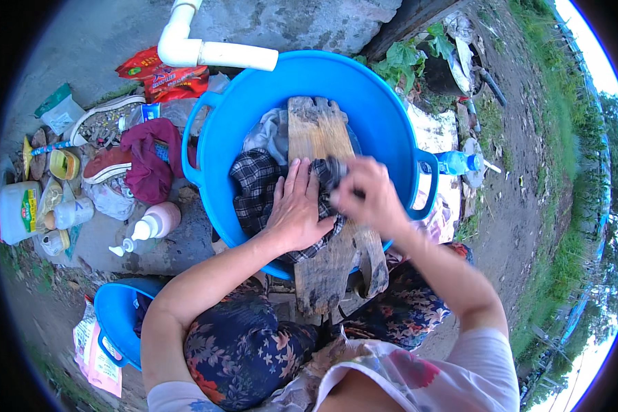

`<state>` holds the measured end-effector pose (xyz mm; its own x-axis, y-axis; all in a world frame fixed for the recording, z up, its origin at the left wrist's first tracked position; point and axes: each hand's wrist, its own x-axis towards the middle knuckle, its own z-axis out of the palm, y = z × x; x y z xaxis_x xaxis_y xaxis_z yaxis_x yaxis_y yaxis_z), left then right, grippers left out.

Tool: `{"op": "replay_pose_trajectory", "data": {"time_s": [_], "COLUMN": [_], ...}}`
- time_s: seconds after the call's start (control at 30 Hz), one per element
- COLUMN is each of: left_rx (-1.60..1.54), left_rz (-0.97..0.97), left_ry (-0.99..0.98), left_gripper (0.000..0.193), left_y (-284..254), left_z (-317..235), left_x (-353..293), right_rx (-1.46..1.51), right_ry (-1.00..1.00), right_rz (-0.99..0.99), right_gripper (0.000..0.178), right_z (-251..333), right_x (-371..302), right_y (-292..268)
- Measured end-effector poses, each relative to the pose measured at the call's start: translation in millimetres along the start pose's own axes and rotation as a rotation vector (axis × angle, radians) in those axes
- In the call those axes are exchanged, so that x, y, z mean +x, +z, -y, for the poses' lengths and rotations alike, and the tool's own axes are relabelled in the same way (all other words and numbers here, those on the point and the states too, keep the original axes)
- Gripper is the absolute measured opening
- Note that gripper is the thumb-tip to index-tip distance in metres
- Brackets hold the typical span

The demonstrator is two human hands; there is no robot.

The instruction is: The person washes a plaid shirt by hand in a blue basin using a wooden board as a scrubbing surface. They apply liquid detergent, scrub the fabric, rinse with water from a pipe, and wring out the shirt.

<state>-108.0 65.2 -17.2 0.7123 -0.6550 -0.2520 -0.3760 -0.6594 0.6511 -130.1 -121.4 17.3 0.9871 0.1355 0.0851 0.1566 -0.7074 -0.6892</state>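
A black-and-white plaid garment [256, 180] lies bunched over a worn wooden washboard [317, 130]. The board leans inside a big blue tub [309, 69], its lower end sticking out over the near rim toward my knees. My left hand [296, 209] presses flat on the garment, fingers stretched out. On the right side of the board my right hand [369, 192] is closed and smeared by motion, gripping a dark bunched part of the garment. Pale wet cloth [271, 134] sits in the tub behind the plaid one.
A white pipe [237, 55] ends above the tub's far rim. Left of the tub stand a pump bottle [156, 221], shoes [106, 165], a maroon cloth [151, 154] and a jug [19, 213]. A smaller blue bucket [120, 319] is at lower left; a blue-capped bottle [458, 163] lies right.
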Motion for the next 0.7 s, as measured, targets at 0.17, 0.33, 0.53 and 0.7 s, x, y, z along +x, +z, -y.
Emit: {"op": "replay_pose_trajectory", "data": {"time_s": [0.17,0.33,0.53,0.7], "left_rx": [0.041,-0.007,-0.013,0.040], "left_rz": [0.078,-0.009,-0.001,0.052], "left_ry": [0.066,0.070,0.156,0.088], "left_gripper": [0.088,0.092,0.087,0.089], "left_y": [-2.3,-2.2,-1.1,-1.2], "left_z": [-15.6,-15.2,5.5,-17.5], "left_x": [10.8,10.8,-0.4,12.7], "right_rx": [-0.305,-0.098,-0.170,-0.180], "right_ry": [0.007,0.351,-0.127,0.148], "right_rz": [-0.131,-0.164,-0.051,-0.209], "right_gripper": [0.030,0.024,0.028,0.034], "right_z": [-14.6,-67.6,39.7,-53.6], "right_x": [51.3,66.8,-9.8,88.5], "right_y": [40.6,10.2,21.0,24.1]}}
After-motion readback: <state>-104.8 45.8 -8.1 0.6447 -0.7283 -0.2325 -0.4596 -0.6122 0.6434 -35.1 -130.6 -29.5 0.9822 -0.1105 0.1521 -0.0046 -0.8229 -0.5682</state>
